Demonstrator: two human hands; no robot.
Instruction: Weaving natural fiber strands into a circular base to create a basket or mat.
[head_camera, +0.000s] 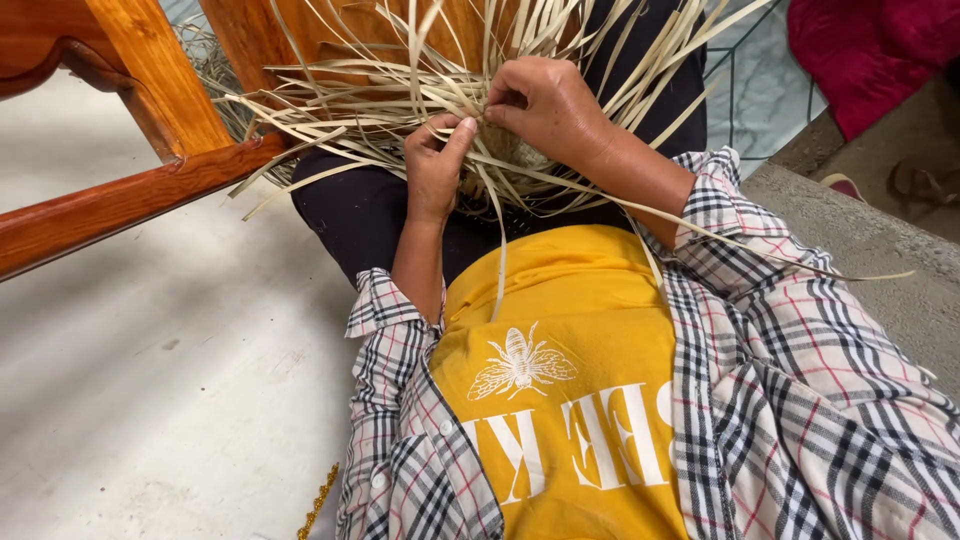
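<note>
a reddish-brown wooden chair frame (130, 190) crosses the upper left, its rail running down toward the left edge over a pale grey floor (150, 400). a yellow shirt (570, 400) with a white insect print lies under an open plaid overshirt (800, 420), above dark trousers (350, 220). at the upper right a red cloth (870, 50) sits near a concrete step (880, 250), with a sandal (925, 185) beside it, and a short gold beaded strand (318, 505) lies on the floor at the bottom edge.
</note>
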